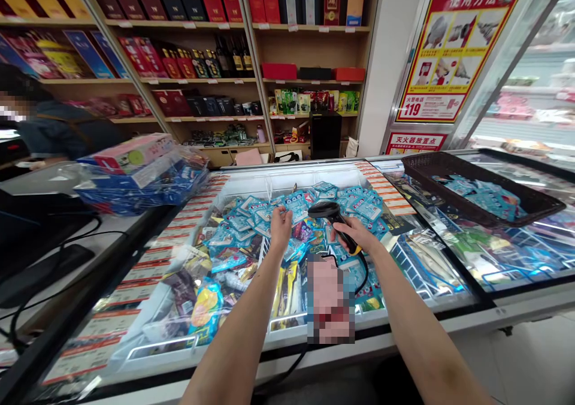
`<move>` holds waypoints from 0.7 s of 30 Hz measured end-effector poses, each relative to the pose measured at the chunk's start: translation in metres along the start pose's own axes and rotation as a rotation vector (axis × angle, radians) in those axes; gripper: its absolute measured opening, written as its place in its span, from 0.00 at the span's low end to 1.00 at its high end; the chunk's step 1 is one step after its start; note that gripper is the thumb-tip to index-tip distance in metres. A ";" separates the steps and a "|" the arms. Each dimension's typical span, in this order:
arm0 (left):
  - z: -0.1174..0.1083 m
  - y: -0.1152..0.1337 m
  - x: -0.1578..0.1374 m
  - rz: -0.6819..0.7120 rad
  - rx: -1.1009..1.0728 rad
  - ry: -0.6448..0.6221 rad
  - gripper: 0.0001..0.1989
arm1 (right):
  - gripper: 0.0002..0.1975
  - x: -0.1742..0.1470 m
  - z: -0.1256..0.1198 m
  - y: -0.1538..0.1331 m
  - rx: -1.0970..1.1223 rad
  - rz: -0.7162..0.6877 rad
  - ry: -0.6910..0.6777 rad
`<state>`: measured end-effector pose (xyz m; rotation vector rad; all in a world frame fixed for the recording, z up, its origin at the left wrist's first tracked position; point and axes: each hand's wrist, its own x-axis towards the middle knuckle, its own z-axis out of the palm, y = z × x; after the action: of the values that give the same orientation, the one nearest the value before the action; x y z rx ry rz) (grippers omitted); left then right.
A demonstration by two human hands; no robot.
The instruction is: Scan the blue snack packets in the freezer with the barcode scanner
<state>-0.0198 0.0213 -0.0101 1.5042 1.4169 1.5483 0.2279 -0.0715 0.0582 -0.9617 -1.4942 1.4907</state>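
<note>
My right hand [353,232] is wrapped round the handle of a black barcode scanner [324,209], whose head points left toward my other hand. My left hand [281,224] is closed in a pinch at the edge of a small blue packet [298,206], just left of the scanner's head. Many similar blue packets [366,206] lie spread over the glass top of a chest freezer around both hands. Below the scanner, a pinkish flat item [330,291] is blurred out. The scanner's black cable [365,273] curves down behind it.
On the right, a dark basket [530,213] holds more blue packets. Plastic-wrapped boxes [139,174] are stacked at the left beside a counter with cables [58,267]. A person [58,117] stands at far left. Shelves of boxes and bottles [188,57] line the back.
</note>
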 end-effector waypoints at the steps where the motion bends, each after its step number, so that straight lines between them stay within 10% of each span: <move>1: 0.001 -0.001 0.000 -0.017 -0.022 -0.017 0.17 | 0.18 0.000 0.000 -0.001 -0.019 0.005 -0.010; 21: 0.006 0.002 -0.002 -0.026 -0.040 0.067 0.18 | 0.17 0.009 0.002 0.016 -0.003 -0.078 -0.030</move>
<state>-0.0133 0.0203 -0.0106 1.4175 1.4287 1.6160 0.2226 -0.0638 0.0420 -0.8763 -1.5387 1.4526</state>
